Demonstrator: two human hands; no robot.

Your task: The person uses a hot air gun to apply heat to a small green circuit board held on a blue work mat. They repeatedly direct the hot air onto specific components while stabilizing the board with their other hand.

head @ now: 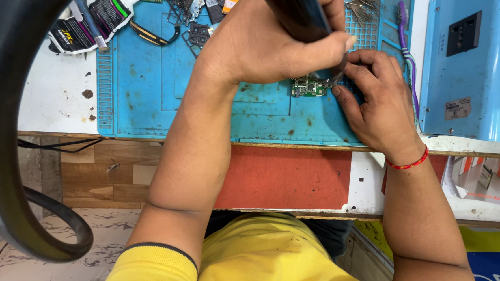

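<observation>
Green circuit board [308,87] between hands, blue mat [149,88], glue tubes [89,21]

Landmark: blue work mat [149,94] — everything else is placed against it.
Glue tubes: black squeezed tubes [89,23] at the mat's upper left corner, partly on the white bench.
Small parts: dark loose pieces [191,7] heaped along the mat's top edge.
Toothbrush: purple toothbrush [406,51] on the mat's right edge.
Blue box: blue unit [480,68] just right of the mat.
Hose: thick black hose [3,114] — looping left of the mat.

Black-green-white tube [89,23] upper left; pale label [457,108] on blue box [486,68].
</observation>
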